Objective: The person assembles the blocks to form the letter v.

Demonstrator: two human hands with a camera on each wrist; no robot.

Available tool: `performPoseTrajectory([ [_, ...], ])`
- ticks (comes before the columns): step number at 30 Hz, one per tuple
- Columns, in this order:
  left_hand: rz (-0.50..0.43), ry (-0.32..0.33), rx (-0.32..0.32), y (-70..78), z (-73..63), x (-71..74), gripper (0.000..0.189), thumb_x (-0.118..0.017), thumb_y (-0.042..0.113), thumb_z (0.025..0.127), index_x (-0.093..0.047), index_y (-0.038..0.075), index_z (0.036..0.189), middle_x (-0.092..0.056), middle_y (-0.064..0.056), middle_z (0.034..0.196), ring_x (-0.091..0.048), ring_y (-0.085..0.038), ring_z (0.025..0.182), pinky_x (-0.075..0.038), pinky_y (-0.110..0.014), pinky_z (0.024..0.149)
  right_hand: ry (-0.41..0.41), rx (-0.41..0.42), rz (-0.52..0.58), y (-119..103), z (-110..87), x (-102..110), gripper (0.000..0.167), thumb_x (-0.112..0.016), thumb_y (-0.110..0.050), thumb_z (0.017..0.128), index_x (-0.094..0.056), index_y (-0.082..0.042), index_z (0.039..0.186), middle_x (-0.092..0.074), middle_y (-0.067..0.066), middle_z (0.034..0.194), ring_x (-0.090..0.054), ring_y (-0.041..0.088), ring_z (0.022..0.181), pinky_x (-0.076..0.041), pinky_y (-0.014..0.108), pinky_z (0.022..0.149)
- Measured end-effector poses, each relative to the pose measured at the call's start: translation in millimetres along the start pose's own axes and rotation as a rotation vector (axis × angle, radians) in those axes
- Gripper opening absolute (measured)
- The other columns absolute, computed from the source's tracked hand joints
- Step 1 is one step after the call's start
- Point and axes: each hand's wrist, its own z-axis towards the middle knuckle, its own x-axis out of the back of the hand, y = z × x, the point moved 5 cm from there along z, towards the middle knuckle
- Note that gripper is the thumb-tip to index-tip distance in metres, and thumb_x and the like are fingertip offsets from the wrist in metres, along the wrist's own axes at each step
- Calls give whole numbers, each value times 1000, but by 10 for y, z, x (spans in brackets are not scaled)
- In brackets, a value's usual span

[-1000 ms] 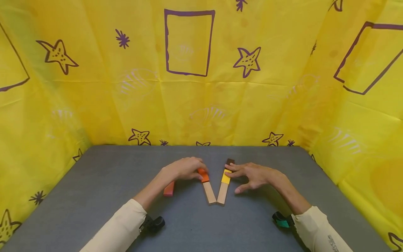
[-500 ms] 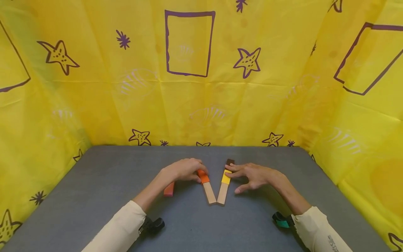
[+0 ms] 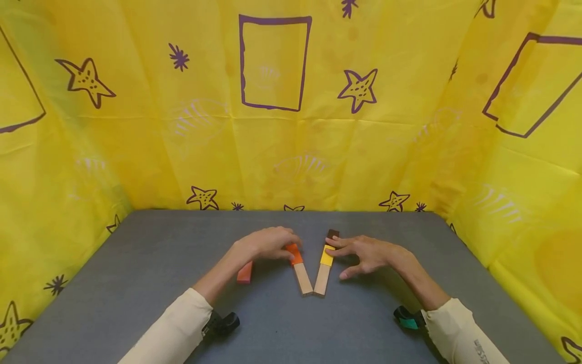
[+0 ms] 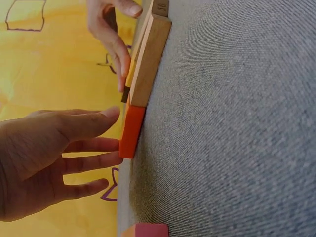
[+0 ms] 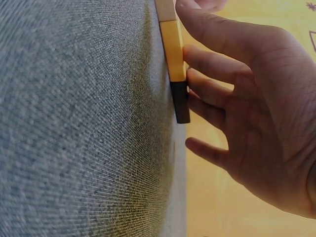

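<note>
Two rows of flat blocks form a V on the grey table (image 3: 273, 328). The left row has a plain wood block (image 3: 303, 281) with an orange block (image 3: 296, 257) beyond it. In the right row, a second plain wood block (image 3: 321, 281) meets a yellow block (image 3: 326, 258), then a dark brown block (image 3: 333, 233). My left hand (image 3: 267, 244) touches the orange block's far end with extended fingers, its thumb apart in the left wrist view. Extended fingertips of my right hand (image 3: 369, 254) rest on the yellow and dark brown blocks; its thumb is spread away.
A pinkish-red block (image 3: 244, 274) lies on the table just under my left wrist, partly hidden by it. Black wrist cameras hang below the left cuff (image 3: 225, 324) and the right cuff (image 3: 405, 317). Yellow patterned cloth (image 3: 273, 151) encloses the table's back and sides.
My left hand's thumb and fingers have shifted slightly over the orange block. The right hand and the blocks look unmoved.
</note>
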Motion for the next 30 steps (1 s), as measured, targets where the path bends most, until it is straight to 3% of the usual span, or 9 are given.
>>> performPoseTrajectory([
  [10,28,16,-16,50,-15,-2,34,-78,28,95,-74,15,126,-71,-4,122,-63,-19,106,-56,-40,102,-33,-56,28,16,7,-12,77,-71,-54,95,-47,-17,158,-33,11,172,-33,38,158,-33,71,120],
  [30,26,15,31,37,40,-40,33,-76,30,97,-74,17,127,-71,-4,127,-65,-21,112,-56,-43,104,-14,-39,14,-5,0,-8,76,-72,-51,95,-48,-14,157,-36,14,170,-36,40,156,-36,68,119],
])
